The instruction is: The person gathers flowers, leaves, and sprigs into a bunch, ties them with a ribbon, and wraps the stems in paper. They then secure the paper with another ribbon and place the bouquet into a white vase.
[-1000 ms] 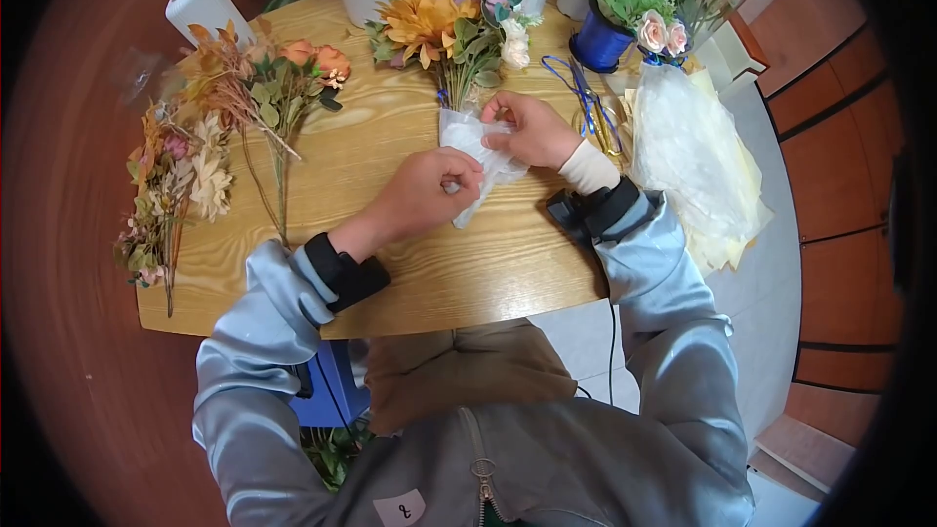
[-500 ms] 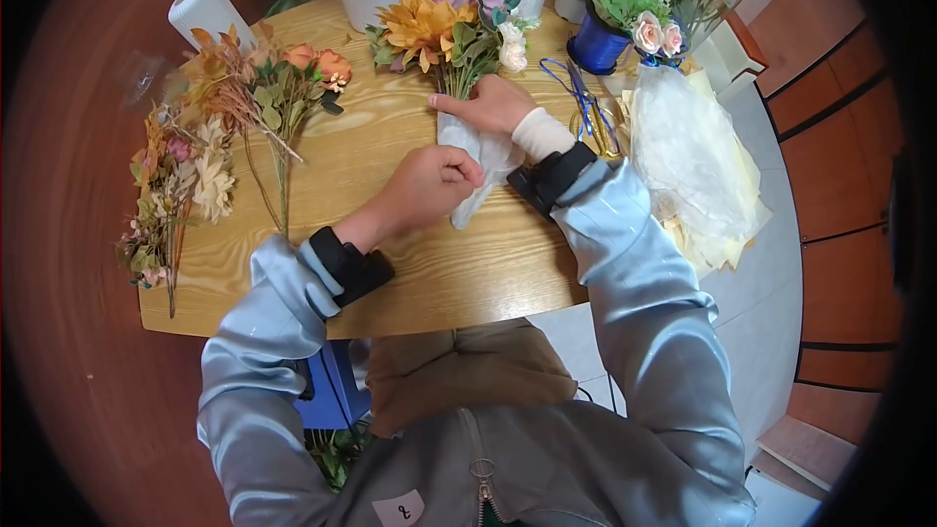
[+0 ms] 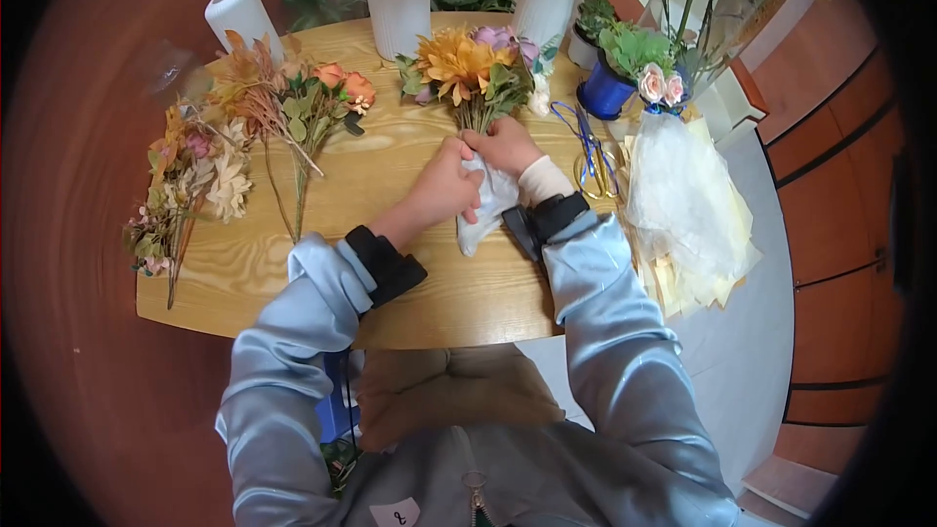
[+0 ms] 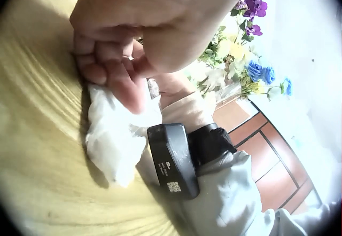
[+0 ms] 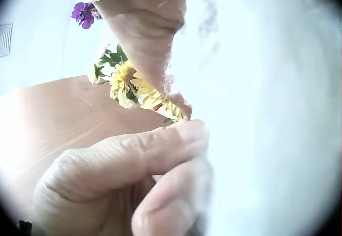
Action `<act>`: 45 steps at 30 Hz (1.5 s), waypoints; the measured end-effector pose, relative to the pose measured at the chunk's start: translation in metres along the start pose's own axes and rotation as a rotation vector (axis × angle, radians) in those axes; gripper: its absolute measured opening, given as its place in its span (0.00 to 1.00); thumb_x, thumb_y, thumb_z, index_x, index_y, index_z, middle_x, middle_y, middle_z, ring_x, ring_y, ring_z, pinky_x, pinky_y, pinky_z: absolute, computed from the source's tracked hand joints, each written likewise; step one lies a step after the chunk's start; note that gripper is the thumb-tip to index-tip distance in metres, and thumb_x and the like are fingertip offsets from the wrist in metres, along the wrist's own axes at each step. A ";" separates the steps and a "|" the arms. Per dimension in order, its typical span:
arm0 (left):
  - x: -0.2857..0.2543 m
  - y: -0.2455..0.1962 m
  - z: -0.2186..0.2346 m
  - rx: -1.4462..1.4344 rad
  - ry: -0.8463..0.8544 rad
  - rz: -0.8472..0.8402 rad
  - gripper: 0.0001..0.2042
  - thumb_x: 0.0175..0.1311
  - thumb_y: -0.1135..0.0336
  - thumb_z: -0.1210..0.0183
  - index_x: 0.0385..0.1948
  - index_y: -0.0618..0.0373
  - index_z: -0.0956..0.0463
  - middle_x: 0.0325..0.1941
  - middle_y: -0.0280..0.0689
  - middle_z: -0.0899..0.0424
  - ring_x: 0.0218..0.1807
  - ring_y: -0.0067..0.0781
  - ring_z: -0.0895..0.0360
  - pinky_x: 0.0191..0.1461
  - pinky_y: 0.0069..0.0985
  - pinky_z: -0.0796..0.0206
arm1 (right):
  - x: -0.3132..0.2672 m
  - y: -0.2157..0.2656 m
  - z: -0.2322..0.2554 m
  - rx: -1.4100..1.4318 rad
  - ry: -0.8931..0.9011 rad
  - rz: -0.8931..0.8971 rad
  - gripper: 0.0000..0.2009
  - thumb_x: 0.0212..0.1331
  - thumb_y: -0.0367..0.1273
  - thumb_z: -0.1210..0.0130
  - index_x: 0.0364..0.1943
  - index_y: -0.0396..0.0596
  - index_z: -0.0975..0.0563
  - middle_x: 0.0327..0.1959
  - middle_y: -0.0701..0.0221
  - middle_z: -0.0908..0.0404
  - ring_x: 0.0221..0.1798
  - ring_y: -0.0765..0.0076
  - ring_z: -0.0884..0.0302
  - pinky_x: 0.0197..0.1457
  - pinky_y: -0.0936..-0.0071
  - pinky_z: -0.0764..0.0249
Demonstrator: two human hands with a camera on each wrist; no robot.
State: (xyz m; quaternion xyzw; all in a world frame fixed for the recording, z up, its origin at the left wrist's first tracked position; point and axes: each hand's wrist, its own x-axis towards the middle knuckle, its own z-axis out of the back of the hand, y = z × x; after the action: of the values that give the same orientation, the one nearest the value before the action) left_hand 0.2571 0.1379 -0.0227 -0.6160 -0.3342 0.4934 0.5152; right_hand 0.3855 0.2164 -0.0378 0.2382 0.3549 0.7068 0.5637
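Observation:
A bouquet [image 3: 464, 63] of artificial flowers, with a large orange bloom and purple ones, lies on the wooden table. Around its stems is a thin white wrapping sheet [image 3: 478, 229], crumpled toward its lower end. My left hand [image 3: 447, 183] pinches the upper edge of this sheet, just below the flower heads. In the left wrist view, its curled fingers [image 4: 123, 86] lie over the crumpled sheet. Close beside it, my right hand [image 3: 506, 148] holds the wrapped stems from the right. The right wrist view shows both hands meeting near the sheet's edge; the sheet hides much of the grip.
Loose flower stems [image 3: 298, 146] lie at the left. White vases [image 3: 398, 10] stand at the back. On the right are scissors with blue ribbon [image 3: 593, 161], a blue flowerpot [image 3: 607, 88] and a stack of wrapping paper [image 3: 683, 200] at the table's edge.
My right hand moved left to the stems, and my left hand has come up to meet it at the wrapping's top edge. The head view has tilted up, showing more of the vases.

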 end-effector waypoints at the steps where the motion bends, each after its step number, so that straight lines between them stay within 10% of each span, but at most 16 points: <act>1: 0.002 0.000 -0.002 0.164 -0.078 0.009 0.12 0.54 0.72 0.51 0.36 0.58 0.45 0.21 0.39 0.27 0.21 0.32 0.25 0.29 0.24 0.34 | -0.001 -0.002 -0.001 -0.001 -0.002 0.009 0.25 0.37 0.48 0.44 0.18 0.31 0.25 0.21 0.47 0.26 0.28 0.48 0.25 0.35 0.63 0.30; 11: 0.000 -0.008 -0.007 0.752 -0.397 -0.070 0.21 0.47 0.60 0.44 0.38 0.66 0.38 0.35 0.54 0.26 0.40 0.53 0.28 0.42 0.39 0.36 | -0.006 0.000 0.002 0.093 -0.015 0.058 0.24 0.38 0.48 0.44 0.13 0.35 0.28 0.16 0.52 0.28 0.22 0.50 0.27 0.30 0.62 0.32; 13: 0.001 -0.003 -0.005 0.808 -0.342 -0.048 0.20 0.49 0.60 0.46 0.39 0.67 0.37 0.35 0.54 0.26 0.42 0.53 0.28 0.43 0.39 0.37 | -0.009 0.004 0.002 0.111 -0.062 0.151 0.23 0.44 0.47 0.43 0.12 0.37 0.27 0.09 0.65 0.30 0.13 0.72 0.34 0.20 0.70 0.36; 15: 0.000 0.002 -0.006 0.858 -0.296 -0.030 0.19 0.51 0.60 0.48 0.40 0.67 0.36 0.36 0.54 0.26 0.43 0.52 0.29 0.45 0.39 0.37 | -0.015 0.012 0.005 0.110 -0.057 0.122 0.23 0.41 0.47 0.44 0.13 0.36 0.27 0.13 0.59 0.29 0.18 0.60 0.30 0.25 0.66 0.34; 20: -0.007 0.014 -0.014 0.415 -0.413 -0.256 0.13 0.58 0.64 0.56 0.37 0.66 0.35 0.33 0.54 0.27 0.39 0.54 0.30 0.43 0.38 0.40 | -0.026 0.030 0.008 0.135 -0.091 0.129 0.25 0.40 0.50 0.45 0.14 0.36 0.27 0.15 0.54 0.28 0.23 0.50 0.28 0.30 0.64 0.32; 28: -0.024 0.006 0.001 0.306 -0.473 -0.433 0.10 0.62 0.67 0.60 0.35 0.66 0.35 0.29 0.49 0.28 0.33 0.41 0.30 0.36 0.30 0.40 | -0.036 0.040 0.028 0.646 0.356 0.261 0.25 0.48 0.50 0.46 0.33 0.38 0.24 0.30 0.71 0.23 0.33 0.78 0.29 0.37 0.79 0.32; 32: -0.032 -0.003 0.007 0.226 -0.499 -0.557 0.11 0.63 0.67 0.60 0.37 0.66 0.34 0.30 0.42 0.26 0.33 0.30 0.30 0.38 0.25 0.39 | -0.043 0.040 0.036 0.441 0.451 0.332 0.18 0.51 0.37 0.44 0.43 0.40 0.28 0.35 0.77 0.24 0.36 0.83 0.31 0.42 0.84 0.34; 45: -0.053 -0.029 0.010 -0.159 -0.221 -0.392 0.17 0.66 0.59 0.63 0.43 0.65 0.33 0.37 0.36 0.25 0.37 0.22 0.28 0.42 0.18 0.37 | -0.030 0.033 0.014 0.723 0.406 0.362 0.08 0.48 0.27 0.43 0.35 0.43 0.25 0.27 0.78 0.25 0.29 0.88 0.33 0.31 0.88 0.35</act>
State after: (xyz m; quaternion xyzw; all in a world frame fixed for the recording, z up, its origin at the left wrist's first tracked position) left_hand 0.2345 0.0990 0.0195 -0.5204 -0.5394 0.4205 0.5112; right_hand 0.3822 0.1873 -0.0016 0.3346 0.6352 0.6569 0.2306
